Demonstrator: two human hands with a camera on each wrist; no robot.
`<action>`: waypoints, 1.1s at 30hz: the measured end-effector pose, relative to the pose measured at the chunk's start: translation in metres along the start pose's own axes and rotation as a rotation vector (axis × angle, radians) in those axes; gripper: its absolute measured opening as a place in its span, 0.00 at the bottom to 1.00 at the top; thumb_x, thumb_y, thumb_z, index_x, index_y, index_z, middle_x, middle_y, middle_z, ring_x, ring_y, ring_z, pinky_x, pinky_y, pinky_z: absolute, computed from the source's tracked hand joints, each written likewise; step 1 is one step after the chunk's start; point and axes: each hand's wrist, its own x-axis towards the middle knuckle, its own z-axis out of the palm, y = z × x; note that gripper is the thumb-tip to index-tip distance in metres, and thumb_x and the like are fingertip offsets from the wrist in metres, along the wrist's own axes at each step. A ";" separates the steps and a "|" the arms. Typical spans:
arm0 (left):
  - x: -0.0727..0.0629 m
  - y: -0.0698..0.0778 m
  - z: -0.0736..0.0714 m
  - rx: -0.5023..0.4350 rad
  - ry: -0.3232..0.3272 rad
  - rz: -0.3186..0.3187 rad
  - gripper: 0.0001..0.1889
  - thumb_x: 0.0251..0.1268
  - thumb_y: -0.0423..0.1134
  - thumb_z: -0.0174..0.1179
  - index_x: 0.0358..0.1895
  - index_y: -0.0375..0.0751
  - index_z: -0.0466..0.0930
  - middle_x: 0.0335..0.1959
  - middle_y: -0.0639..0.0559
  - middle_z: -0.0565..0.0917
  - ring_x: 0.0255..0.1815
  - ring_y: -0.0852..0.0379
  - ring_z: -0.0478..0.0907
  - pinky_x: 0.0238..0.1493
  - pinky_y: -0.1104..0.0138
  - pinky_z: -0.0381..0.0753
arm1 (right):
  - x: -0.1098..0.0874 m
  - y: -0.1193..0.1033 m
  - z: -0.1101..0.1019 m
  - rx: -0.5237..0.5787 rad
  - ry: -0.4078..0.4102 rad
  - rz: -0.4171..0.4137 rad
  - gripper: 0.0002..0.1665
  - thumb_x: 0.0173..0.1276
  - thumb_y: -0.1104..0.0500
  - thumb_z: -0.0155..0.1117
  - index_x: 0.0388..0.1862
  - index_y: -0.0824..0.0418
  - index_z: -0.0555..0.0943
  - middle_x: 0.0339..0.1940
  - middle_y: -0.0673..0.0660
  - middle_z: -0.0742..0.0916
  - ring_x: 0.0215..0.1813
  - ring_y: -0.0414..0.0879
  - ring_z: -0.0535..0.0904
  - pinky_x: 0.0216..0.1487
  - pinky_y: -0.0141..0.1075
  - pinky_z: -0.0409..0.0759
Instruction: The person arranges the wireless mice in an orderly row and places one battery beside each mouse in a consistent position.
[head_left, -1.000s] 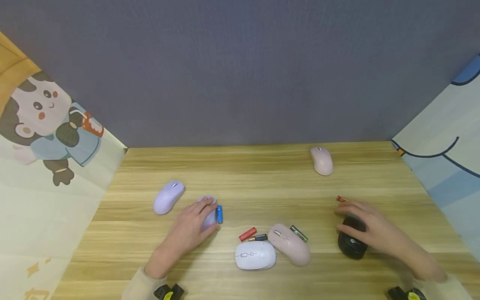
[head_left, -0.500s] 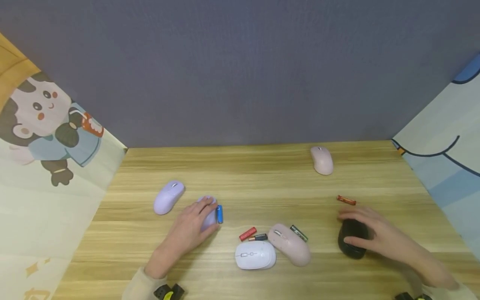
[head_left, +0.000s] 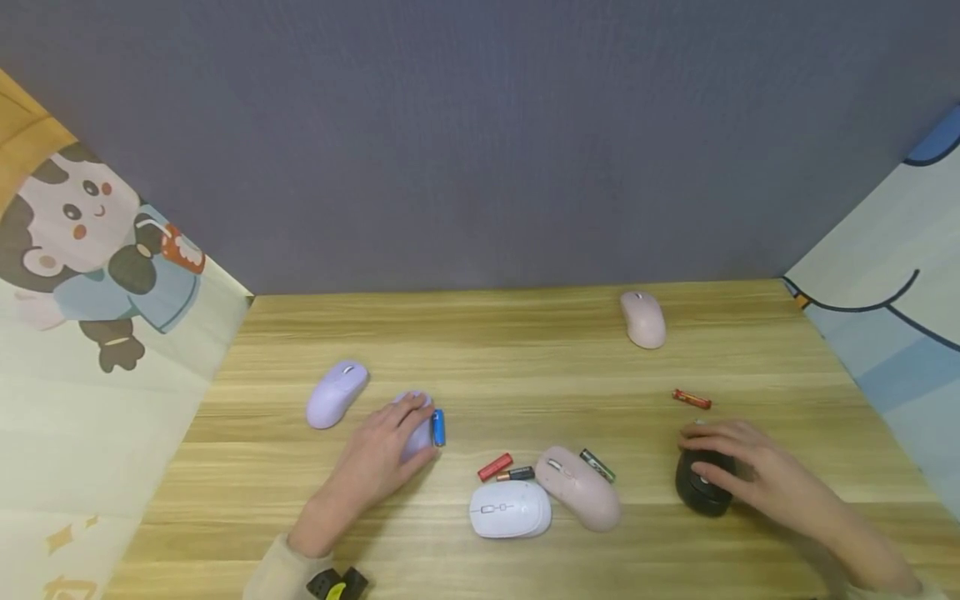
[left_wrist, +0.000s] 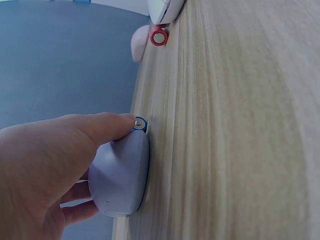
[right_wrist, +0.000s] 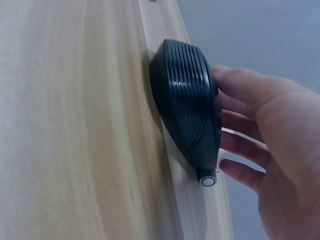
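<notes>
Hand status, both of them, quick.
Left hand: holding the lavender mouse against the table.
Right hand: holding the black mouse, fingers curled around it.

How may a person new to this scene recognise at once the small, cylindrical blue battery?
On the wood-patterned table, find the person's left hand, which rests on a rounded lavender computer mouse. Just right of that mouse in the head view lies the small cylindrical blue battery. Its blue colour sets it apart from the cylindrical red battery and cylindrical black-and-copper battery nearby.
</notes>
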 end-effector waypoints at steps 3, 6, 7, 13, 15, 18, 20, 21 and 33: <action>0.000 0.000 0.001 0.005 0.003 0.001 0.32 0.62 0.53 0.72 0.65 0.38 0.79 0.67 0.40 0.79 0.68 0.40 0.77 0.67 0.45 0.78 | -0.001 0.000 0.001 0.001 0.022 -0.008 0.34 0.44 0.69 0.83 0.54 0.55 0.88 0.55 0.52 0.88 0.64 0.30 0.72 0.68 0.13 0.58; 0.000 -0.001 0.001 0.006 0.003 0.000 0.33 0.63 0.54 0.72 0.65 0.38 0.79 0.67 0.40 0.79 0.68 0.40 0.77 0.68 0.45 0.78 | -0.002 -0.001 0.003 -0.024 0.058 -0.029 0.30 0.46 0.66 0.83 0.52 0.58 0.88 0.52 0.54 0.89 0.61 0.34 0.76 0.69 0.13 0.58; 0.000 -0.001 0.002 0.006 0.003 0.001 0.33 0.63 0.54 0.72 0.65 0.38 0.79 0.67 0.40 0.79 0.68 0.40 0.77 0.68 0.45 0.78 | -0.002 -0.002 0.003 -0.038 0.073 -0.035 0.26 0.50 0.62 0.83 0.51 0.58 0.88 0.51 0.55 0.89 0.59 0.37 0.77 0.69 0.13 0.58; 0.000 -0.002 0.002 0.002 0.013 0.007 0.33 0.62 0.54 0.72 0.65 0.38 0.79 0.67 0.40 0.79 0.67 0.39 0.77 0.67 0.45 0.79 | -0.004 -0.010 0.006 -0.170 0.166 0.013 0.25 0.66 0.39 0.73 0.45 0.59 0.89 0.47 0.58 0.89 0.47 0.53 0.83 0.67 0.12 0.59; 0.000 -0.002 0.002 0.002 0.014 0.008 0.33 0.62 0.54 0.72 0.65 0.38 0.79 0.67 0.40 0.79 0.67 0.39 0.77 0.67 0.45 0.79 | -0.004 -0.014 0.005 -0.209 0.179 0.070 0.24 0.58 0.43 0.80 0.45 0.59 0.89 0.46 0.57 0.90 0.46 0.55 0.84 0.62 0.15 0.66; 0.000 -0.002 0.002 0.004 0.013 0.008 0.33 0.62 0.54 0.72 0.65 0.38 0.79 0.67 0.39 0.79 0.67 0.39 0.77 0.67 0.45 0.79 | -0.005 -0.020 0.005 -0.246 0.169 0.162 0.28 0.46 0.49 0.86 0.45 0.58 0.89 0.44 0.58 0.89 0.47 0.58 0.85 0.55 0.35 0.80; 0.000 -0.002 0.002 0.003 0.014 0.008 0.33 0.62 0.54 0.72 0.65 0.38 0.79 0.67 0.39 0.80 0.67 0.39 0.78 0.67 0.45 0.79 | -0.004 -0.023 0.005 -0.257 0.157 0.198 0.30 0.43 0.49 0.87 0.45 0.58 0.88 0.45 0.59 0.89 0.47 0.60 0.85 0.49 0.49 0.82; 0.000 -0.002 0.001 0.002 0.014 0.008 0.33 0.62 0.54 0.72 0.65 0.38 0.79 0.67 0.39 0.80 0.67 0.39 0.78 0.67 0.45 0.79 | -0.004 -0.024 0.006 -0.258 0.155 0.205 0.30 0.43 0.48 0.87 0.45 0.59 0.88 0.45 0.60 0.89 0.47 0.61 0.85 0.47 0.53 0.81; 0.000 -0.002 0.000 0.003 0.012 0.010 0.33 0.62 0.54 0.72 0.65 0.39 0.80 0.67 0.39 0.80 0.67 0.39 0.77 0.67 0.45 0.79 | -0.003 -0.017 0.011 -0.097 0.132 0.054 0.30 0.45 0.57 0.86 0.49 0.58 0.87 0.53 0.60 0.87 0.57 0.46 0.80 0.69 0.11 0.56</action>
